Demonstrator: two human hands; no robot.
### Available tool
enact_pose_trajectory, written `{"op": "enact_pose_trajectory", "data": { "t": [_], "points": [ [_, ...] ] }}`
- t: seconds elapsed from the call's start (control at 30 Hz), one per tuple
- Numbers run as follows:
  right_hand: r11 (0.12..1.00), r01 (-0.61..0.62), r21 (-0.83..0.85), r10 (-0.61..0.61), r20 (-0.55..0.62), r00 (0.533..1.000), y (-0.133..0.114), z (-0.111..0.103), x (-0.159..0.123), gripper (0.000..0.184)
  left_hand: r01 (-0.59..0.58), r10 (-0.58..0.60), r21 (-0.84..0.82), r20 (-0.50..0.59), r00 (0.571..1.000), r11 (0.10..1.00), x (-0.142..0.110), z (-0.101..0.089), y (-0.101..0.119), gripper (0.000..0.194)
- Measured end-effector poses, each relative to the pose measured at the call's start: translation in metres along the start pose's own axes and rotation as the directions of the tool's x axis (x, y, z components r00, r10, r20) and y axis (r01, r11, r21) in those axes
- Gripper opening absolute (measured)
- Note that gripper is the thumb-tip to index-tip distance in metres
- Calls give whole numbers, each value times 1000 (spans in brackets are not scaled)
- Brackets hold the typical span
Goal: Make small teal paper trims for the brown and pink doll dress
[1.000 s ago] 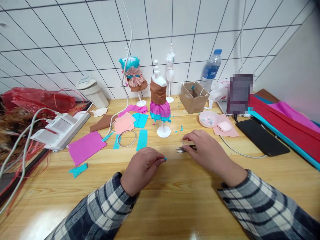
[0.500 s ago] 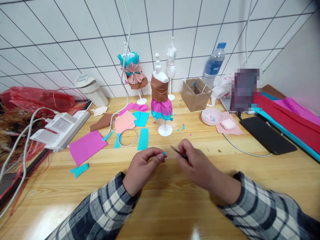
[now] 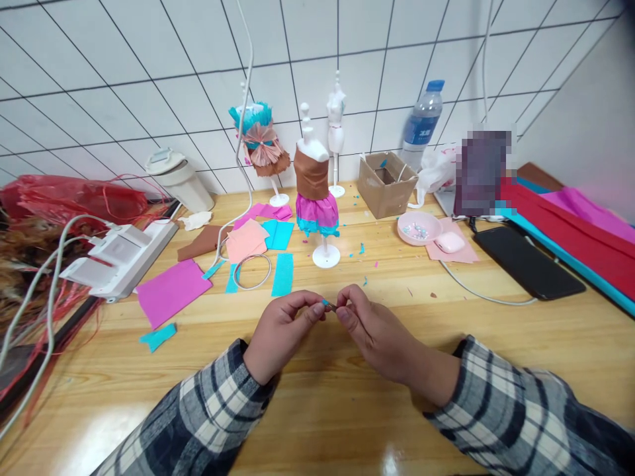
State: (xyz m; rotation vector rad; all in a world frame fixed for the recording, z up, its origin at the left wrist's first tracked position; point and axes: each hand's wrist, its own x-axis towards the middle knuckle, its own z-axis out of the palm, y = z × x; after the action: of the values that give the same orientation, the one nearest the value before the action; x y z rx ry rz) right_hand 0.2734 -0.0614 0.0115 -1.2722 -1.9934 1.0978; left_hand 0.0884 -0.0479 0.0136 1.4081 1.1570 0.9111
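My left hand [image 3: 288,334] pinches a tiny piece of teal paper [image 3: 325,303] between thumb and fingertips, low above the wooden table. Close against it, my right hand [image 3: 374,334] is closed round small pointed scissors [image 3: 333,307]. Their tips are at the teal piece, and the fingers hide most of the handles. Beyond my hands stands a small white dress form [image 3: 326,256] in a brown top [image 3: 312,173] and a magenta skirt [image 3: 317,210] with a teal hem. Teal strips [image 3: 282,274] and a metal ring [image 3: 253,287] lie left of it.
Magenta paper [image 3: 173,293], peach paper [image 3: 247,240] and a power strip [image 3: 133,268] lie left. Two more dress forms [image 3: 336,135] stand behind. Rightward are a cardboard box [image 3: 384,198], a water bottle [image 3: 423,122], a pink bowl of beads [image 3: 419,239] and a black phone [image 3: 530,262].
My right hand has moved left, bringing the scissors' tips to the teal piece in my left hand. A teal scrap now shows on the table beyond my right hand. The left hand stays put.
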Motion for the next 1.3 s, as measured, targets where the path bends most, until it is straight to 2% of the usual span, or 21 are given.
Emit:
{"op": "enact_pose_trajectory", "data": {
  "t": [0.17, 0.4, 0.77, 0.97, 1.3],
  "points": [
    [1000, 7, 20, -7, 0, 1000, 1, 2, 0, 18, -2, -1, 78, 35, 999, 997, 0, 1, 1, 22],
    [987, 13, 162, -17, 28, 999, 3, 0, 2, 22, -11, 6, 113, 49, 999, 994, -1, 1, 4, 22],
    [932, -61, 359, 46, 50, 998, 2, 1, 2, 25, -102, 98, 181, 34, 995, 978, -3, 0, 4, 20],
    [917, -94, 388, 84, 41, 996, 2, 0, 5, 24, -122, 115, 227, 46, 992, 966, -2, 0, 4, 21],
    [889, -91, 449, 86, 31, 996, -2, 1, 4, 25, -82, 83, 166, 1, 997, 983, 0, 3, 2, 19]
  ]
}}
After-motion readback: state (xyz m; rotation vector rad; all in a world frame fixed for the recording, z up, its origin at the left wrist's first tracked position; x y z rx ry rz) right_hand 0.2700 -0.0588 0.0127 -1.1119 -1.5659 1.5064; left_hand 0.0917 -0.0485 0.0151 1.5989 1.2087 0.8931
